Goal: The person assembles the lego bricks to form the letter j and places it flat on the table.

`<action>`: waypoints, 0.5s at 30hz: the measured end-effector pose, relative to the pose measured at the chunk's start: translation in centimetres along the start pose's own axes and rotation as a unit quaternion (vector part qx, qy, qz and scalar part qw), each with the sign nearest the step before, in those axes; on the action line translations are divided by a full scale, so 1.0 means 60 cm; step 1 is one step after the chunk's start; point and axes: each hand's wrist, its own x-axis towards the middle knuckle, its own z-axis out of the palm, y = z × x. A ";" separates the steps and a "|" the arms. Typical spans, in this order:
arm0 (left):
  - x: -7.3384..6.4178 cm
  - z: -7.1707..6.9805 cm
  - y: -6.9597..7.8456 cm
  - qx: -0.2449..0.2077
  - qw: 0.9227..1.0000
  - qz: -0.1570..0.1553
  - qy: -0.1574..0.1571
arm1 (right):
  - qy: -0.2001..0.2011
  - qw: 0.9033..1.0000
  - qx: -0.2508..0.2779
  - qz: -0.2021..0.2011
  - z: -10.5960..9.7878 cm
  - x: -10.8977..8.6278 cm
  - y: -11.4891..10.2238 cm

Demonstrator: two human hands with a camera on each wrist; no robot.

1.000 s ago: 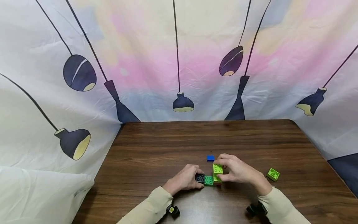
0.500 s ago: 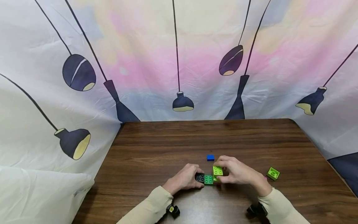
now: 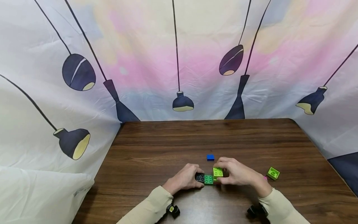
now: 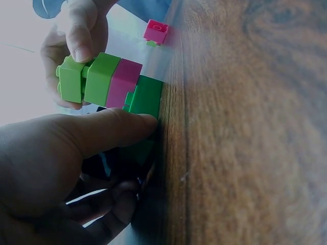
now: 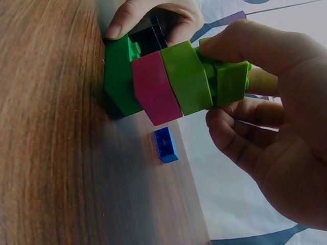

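Lime-green studded plastic brick (image 5: pixel 232 84) up top, pinched in the right hand (image 3: pixel 236 171)!
Holds it above a second lime-green plastic brick (image 5: pixel 186 76), not flush, studs showing between; below, stacks down through a magenta plastic brick (image 5: pixel 156 88) to a green plastic brick (image 5: pixel 118 76) on the brown wood-grain table (image 3: pixel 179 140). Grips a square black plastic brick (image 3: pixel 199 177) with the left hand (image 3: pixel 183 179), thumb against the green one, a small blue plastic brick (image 3: pixel 210 157) lying just beyond.

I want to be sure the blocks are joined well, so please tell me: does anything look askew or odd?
Yes: the top lime brick, in the right hand, looks not fully pressed down. Both wrist views show a gap with studs between it and the lower lime brick.
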 end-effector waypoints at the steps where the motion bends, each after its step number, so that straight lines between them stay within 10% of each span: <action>1: 0.000 -0.001 0.000 0.000 1.000 0.001 0.001 | -0.001 1.000 0.001 0.001 -0.001 0.001 0.000; 15: -0.001 0.000 0.002 0.008 1.000 -0.002 0.002 | -0.019 1.000 0.007 0.019 0.000 0.002 -0.004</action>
